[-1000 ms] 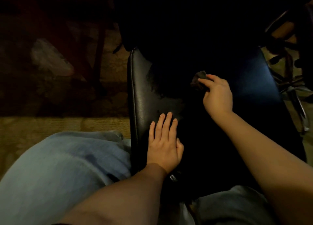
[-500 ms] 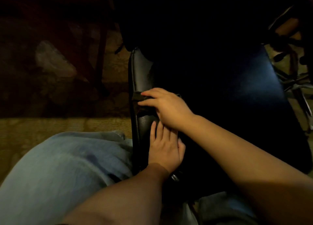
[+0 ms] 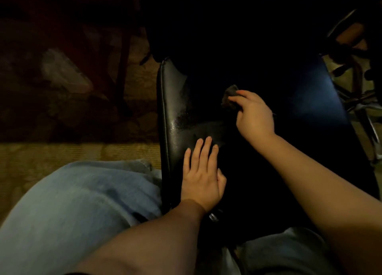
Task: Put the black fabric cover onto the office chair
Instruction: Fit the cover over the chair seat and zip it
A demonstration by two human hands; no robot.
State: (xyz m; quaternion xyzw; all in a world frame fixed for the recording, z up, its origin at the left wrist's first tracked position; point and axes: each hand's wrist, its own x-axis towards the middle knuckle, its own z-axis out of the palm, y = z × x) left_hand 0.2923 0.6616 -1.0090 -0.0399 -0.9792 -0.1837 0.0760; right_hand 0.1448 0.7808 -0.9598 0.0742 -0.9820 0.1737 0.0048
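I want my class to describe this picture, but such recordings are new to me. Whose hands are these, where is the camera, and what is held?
No machine here: a person wears a camera on the head, looking down at two bare hands. The left hand lies flat, fingers straight, on the shiny black chair. The right hand pinches a bunched bit of the dark cover farther up. Jeans show below, carpet at the left. The light is dim, so the rest of the cover cannot be made out.
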